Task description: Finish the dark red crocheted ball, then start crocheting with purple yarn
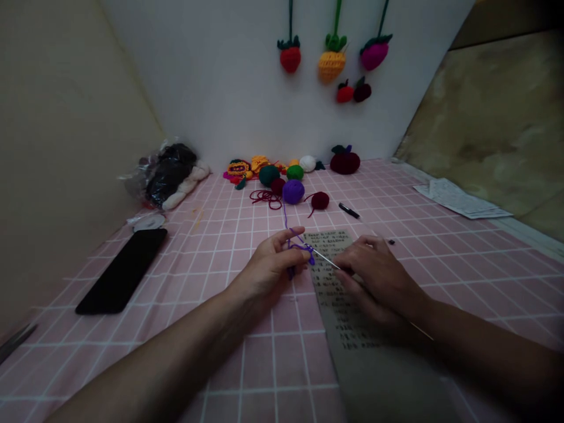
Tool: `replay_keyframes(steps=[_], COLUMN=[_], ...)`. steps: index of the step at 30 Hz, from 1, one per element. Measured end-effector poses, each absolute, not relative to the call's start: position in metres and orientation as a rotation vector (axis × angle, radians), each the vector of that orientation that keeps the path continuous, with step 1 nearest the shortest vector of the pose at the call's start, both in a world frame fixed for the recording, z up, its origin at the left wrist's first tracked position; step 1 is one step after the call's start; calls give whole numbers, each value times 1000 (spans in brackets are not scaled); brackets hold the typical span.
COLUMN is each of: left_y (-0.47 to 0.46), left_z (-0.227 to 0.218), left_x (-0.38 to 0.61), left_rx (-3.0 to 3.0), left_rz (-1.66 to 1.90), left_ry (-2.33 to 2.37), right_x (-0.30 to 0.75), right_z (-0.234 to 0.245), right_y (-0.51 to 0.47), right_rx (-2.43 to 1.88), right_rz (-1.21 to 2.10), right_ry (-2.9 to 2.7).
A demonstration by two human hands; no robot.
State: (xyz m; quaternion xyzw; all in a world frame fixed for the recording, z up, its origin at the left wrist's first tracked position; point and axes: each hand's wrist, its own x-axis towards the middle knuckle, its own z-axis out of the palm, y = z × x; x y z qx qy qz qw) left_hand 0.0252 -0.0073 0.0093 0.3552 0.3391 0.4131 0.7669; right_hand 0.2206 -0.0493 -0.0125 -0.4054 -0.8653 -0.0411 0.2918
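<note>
Between the thumb and fingers of my left hand (274, 261) is a small piece of purple crochet work (311, 254), with some purple yarn hanging below the fingers. A purple strand (285, 214) runs from a purple yarn ball (293, 191) down to this hand. My right hand (374, 273) is closed round a thin metal crochet hook (325, 258), whose tip reaches the purple stitches. Beneath both hands, mostly under the right one, lies a grey-brown sheet (328, 329) with handwritten lines. The exact loops on the hook are too small to make out.
Several yarn balls, among them a green ball (295, 172) and a dark red ball (319, 200), lie farther back. A black phone (123, 270) and a plastic bag (170, 173) are on the left. A pen (349, 210) and papers (460, 198) lie right. Crocheted fruits (332, 64) hang behind.
</note>
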Motion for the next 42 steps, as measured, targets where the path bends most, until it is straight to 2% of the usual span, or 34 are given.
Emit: replay_keyframes(steps=[32, 42], left_y=[-10, -8], left_z=[5, 4], left_x=[25, 26], left_rx=[813, 925], left_rz=[953, 933], left_ry=[717, 758], right_x=[218, 218], right_z=[-11, -11], right_y=[-51, -51], right_rx=[-1027, -1019], right_rz=[-231, -113], right_ry=[-2260, -2281])
